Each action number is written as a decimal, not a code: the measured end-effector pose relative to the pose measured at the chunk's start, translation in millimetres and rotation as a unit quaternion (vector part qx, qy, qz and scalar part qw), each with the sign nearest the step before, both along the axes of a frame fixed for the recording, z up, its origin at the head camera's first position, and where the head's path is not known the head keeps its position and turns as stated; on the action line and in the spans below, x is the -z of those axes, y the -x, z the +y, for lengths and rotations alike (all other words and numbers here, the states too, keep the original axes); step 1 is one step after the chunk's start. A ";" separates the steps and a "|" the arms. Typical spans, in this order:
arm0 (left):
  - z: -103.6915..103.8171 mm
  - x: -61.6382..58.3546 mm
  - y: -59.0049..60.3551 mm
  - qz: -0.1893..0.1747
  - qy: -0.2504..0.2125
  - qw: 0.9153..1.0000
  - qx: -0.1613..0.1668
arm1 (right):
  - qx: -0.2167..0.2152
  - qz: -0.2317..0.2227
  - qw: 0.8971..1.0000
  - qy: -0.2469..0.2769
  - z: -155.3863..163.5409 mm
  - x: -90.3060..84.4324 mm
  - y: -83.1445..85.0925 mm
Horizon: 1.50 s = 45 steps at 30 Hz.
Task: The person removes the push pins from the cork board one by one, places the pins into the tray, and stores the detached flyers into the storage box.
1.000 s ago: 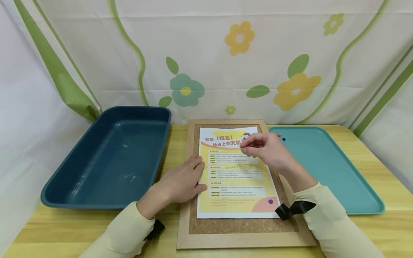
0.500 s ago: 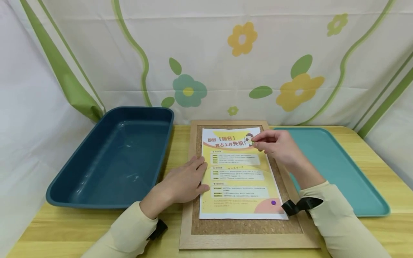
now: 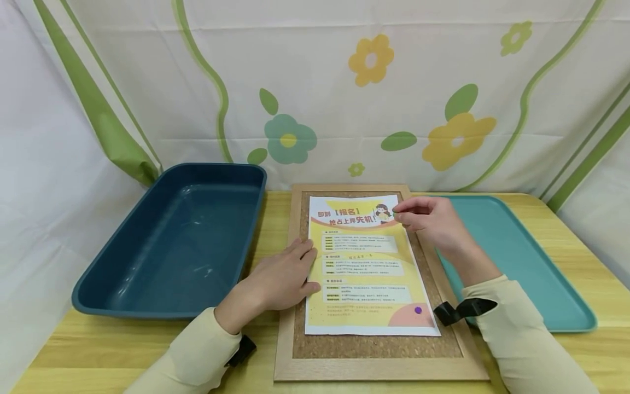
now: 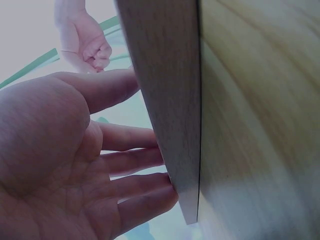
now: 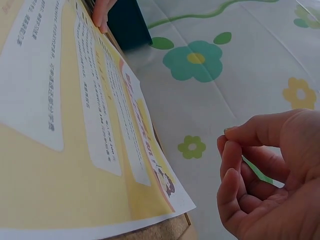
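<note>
A yellow-and-white printed poster (image 3: 365, 279) lies on a wood-framed cork board (image 3: 379, 369). A purple pushpin (image 3: 418, 310) sits at its lower right corner. My left hand (image 3: 281, 276) rests flat with straight fingers over the board's left frame and the poster's left edge; in the left wrist view the fingertips go behind the frame. Near the poster's upper right corner, my right hand (image 3: 428, 223) pinches a tiny green pushpin (image 5: 226, 131) between thumb and forefinger. Most of that pin is hidden by the fingertips. The right wrist view shows this hand raised off the paper.
A deep dark-blue bin (image 3: 167, 257) stands left of the board. On the right lies a flat teal tray (image 3: 526, 268), partly behind my right forearm. A white curtain (image 3: 325, 65) with printed flowers hangs behind the wooden table (image 3: 64, 355).
My right hand has moved right across the poster's top, from the headline to the upper right corner, still pinching the pin. The left hand stays on the poster's left edge. The head view shifts slightly.
</note>
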<state>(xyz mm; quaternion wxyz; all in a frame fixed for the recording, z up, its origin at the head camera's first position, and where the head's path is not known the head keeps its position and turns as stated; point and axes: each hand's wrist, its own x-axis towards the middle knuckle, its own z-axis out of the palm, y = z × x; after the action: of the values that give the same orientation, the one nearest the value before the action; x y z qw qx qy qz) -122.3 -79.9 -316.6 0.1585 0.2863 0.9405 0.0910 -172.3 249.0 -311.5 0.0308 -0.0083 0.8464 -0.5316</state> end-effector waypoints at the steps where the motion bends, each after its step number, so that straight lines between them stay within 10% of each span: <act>1: 0.2 -0.1 -0.1 0.000 0.000 1.000 0.000 | 0.001 0.000 1.000 0.001 1.2 0.2 0.3; 45: 0.9 1.7 2.0 -0.004 0.009 1.000 -0.006 | 0.051 0.005 0.999 0.009 33.1 8.7 12.7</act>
<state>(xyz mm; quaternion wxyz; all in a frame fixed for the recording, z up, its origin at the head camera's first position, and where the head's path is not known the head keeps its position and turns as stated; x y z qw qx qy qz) -124.4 -79.0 -318.3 0.1638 0.2791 0.9424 0.0848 -185.0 282.1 -320.3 -0.0005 0.0323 0.8412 -0.5397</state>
